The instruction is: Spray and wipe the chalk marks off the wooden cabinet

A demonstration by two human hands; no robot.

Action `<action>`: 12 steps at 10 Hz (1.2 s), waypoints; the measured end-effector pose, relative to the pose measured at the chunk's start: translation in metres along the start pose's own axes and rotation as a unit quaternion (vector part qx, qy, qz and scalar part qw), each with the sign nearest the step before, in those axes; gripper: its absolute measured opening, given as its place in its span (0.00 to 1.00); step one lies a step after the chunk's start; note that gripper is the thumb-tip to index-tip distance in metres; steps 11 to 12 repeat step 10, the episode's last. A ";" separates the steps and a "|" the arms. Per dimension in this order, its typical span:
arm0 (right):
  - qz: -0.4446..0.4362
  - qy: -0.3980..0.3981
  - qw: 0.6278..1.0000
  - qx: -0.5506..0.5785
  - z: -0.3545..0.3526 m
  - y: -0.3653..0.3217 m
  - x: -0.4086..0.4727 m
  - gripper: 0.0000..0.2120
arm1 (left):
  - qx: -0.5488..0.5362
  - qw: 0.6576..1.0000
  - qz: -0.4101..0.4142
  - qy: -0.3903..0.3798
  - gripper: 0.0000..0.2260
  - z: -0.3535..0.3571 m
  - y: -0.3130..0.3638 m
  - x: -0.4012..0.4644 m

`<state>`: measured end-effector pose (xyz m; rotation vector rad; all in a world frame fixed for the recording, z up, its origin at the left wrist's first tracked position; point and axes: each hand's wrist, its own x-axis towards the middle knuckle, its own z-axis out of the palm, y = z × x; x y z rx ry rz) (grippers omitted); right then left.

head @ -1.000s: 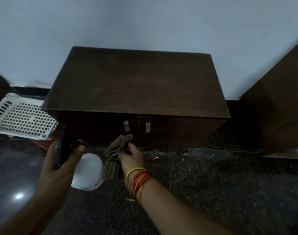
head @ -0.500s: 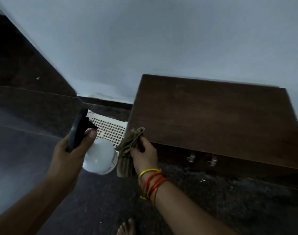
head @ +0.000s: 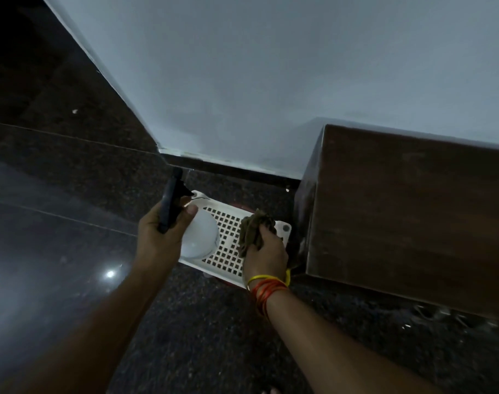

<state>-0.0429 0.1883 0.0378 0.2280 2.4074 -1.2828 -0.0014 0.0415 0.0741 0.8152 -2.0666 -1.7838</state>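
Down low, both forearms reach forward over the dark speckled floor [head: 214,336]. The right wrist wears a stack of bangles [head: 266,288], yellow and orange-red. Just ahead of them the right hand [head: 266,251] is curled tight round a bunched olive-brown cloth [head: 254,231], and the wad sticks up above the knuckles. Across from it the left hand [head: 163,231] grips a spray bottle [head: 198,236]: white rounded body below, dark trigger head standing up out of the fist, thumb laid over the front.

Both hands hang above a white perforated tray [head: 228,251] that sits on the floor, hard against the left end of the cabinet. Whether anything lies in the tray is hard to tell, since the bottle and cloth cover much of it; the grid of square holes shows between them. Something red peeks out beneath its edges.

To the right stands the cabinet [head: 407,211], dark brown wood, grain showing on its top, its back edge against the pale wall [head: 271,66]. Its top looks plain brown from here; chalk marks cannot be made out in this dim light. A dark skirting strip runs along the wall's foot behind the tray.
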 end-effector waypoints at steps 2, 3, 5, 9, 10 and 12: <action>0.001 -0.014 1.000 -0.017 0.038 0.019 0.027 0.16 | 0.025 0.997 -0.007 -0.069 0.09 0.009 -0.046 0.023; 0.011 -0.035 0.999 -0.036 0.052 0.026 0.036 0.18 | 0.040 0.997 -0.010 -0.072 0.12 0.012 -0.061 0.029; 0.026 -0.126 0.990 -0.060 0.064 0.043 0.036 0.28 | 0.059 0.996 -0.015 -0.058 0.12 0.012 -0.082 0.031; -0.015 -0.144 0.986 -0.078 0.024 0.051 0.012 0.24 | 0.071 0.991 -0.063 -0.090 0.25 -0.002 -0.101 0.019; -0.061 -0.109 0.989 -0.076 0.004 0.044 0.004 0.22 | 0.146 0.984 -0.089 -0.041 0.23 -0.002 -0.096 0.006; -0.061 -0.109 0.989 -0.076 0.004 0.044 0.004 0.22 | 0.146 0.984 -0.089 -0.041 0.23 -0.002 -0.096 0.006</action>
